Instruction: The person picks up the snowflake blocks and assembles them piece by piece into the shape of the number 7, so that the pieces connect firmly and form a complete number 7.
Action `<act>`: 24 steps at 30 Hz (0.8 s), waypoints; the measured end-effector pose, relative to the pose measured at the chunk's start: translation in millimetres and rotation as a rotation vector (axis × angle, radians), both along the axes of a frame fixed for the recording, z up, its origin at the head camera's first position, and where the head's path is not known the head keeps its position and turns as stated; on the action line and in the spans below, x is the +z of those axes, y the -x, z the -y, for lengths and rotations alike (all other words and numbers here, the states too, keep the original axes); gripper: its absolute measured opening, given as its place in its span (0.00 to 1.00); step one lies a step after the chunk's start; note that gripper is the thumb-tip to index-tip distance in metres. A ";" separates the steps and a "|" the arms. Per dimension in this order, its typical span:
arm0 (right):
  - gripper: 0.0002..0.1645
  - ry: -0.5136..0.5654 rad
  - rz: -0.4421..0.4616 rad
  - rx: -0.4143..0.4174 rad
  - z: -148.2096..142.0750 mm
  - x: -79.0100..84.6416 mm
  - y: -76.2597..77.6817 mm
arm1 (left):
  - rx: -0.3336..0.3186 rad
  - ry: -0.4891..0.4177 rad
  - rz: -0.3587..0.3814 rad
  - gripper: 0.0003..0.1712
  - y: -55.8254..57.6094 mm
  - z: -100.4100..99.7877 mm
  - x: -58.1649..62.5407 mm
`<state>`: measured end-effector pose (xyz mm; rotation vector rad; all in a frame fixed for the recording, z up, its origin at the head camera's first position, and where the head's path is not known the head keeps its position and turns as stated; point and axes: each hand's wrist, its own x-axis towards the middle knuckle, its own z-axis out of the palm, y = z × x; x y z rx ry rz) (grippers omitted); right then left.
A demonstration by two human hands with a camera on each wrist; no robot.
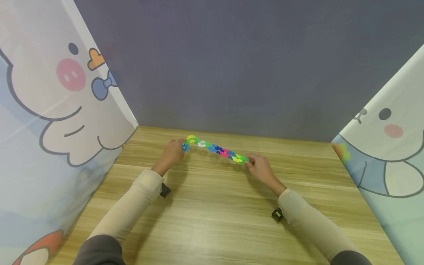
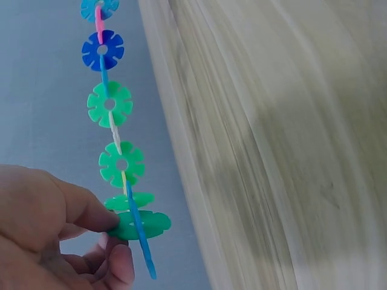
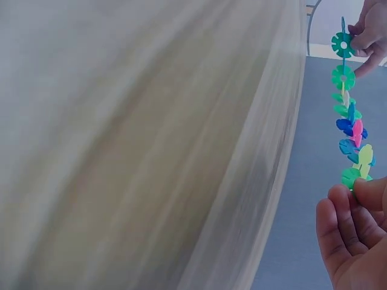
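Observation:
A chain of interlocking snowflake discs [image 1: 226,152] stretches between both hands over the wooden table, in green, yellow, white, blue, pink and other colours. My left hand [image 1: 173,151] pinches a green disc [image 2: 157,225] near the chain's left end between thumb and fingers. A blue disc [image 2: 140,232], slotted across that green one, sticks out past the fingertips. At the opposite end, my right hand [image 1: 262,170] pinches a green disc [image 3: 349,176] next to a yellow one [image 3: 366,154]. From the left end the chain rises to a bend, then slopes down towards the right hand.
The wood-grain table [image 1: 212,209] reaches back to a plain grey wall [image 1: 232,66]. Panels with cartoon animals border it, one at the left [image 1: 33,147] and one at the right [image 1: 397,154]. A small black camera [image 1: 165,190] sits at the left wrist, another camera [image 1: 277,215] at the right.

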<state>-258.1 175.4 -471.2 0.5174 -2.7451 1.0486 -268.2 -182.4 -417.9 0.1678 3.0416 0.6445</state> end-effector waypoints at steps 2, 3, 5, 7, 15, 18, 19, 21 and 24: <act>0.08 0.010 -0.005 0.004 -3.7 0.3 -3.4 | -0.008 0.005 -0.009 0.31 2.3 -2.9 -0.6; 0.09 0.008 -0.009 0.005 -5.5 0.8 -5.1 | -0.011 0.004 -0.012 0.31 3.5 -4.5 -0.7; 0.10 -0.001 -0.020 0.012 -9.2 2.3 -8.7 | -0.011 -0.012 -0.010 0.32 6.4 -7.5 -0.5; 0.12 -0.012 -0.038 0.019 -12.6 4.5 -12.2 | -0.007 -0.030 0.001 0.34 9.5 -10.4 0.1; 0.24 -0.022 -0.032 0.184 -28.2 10.7 -26.2 | -0.083 0.001 0.013 0.41 26.2 -20.9 2.3; 0.26 -0.035 -0.025 0.281 -32.5 12.5 -31.7 | -0.114 0.004 0.020 0.43 34.2 -24.9 3.4; 0.27 -0.036 -0.012 0.309 -33.3 13.2 -33.6 | -0.122 0.007 0.030 0.44 36.7 -26.5 4.1; 0.27 -0.030 0.024 0.356 -34.9 14.1 -37.4 | -0.133 -0.005 0.044 0.46 41.8 -29.6 4.1; 0.27 -0.021 0.083 0.401 -36.0 14.6 -43.5 | -0.156 -0.044 0.061 0.46 48.0 -34.0 2.8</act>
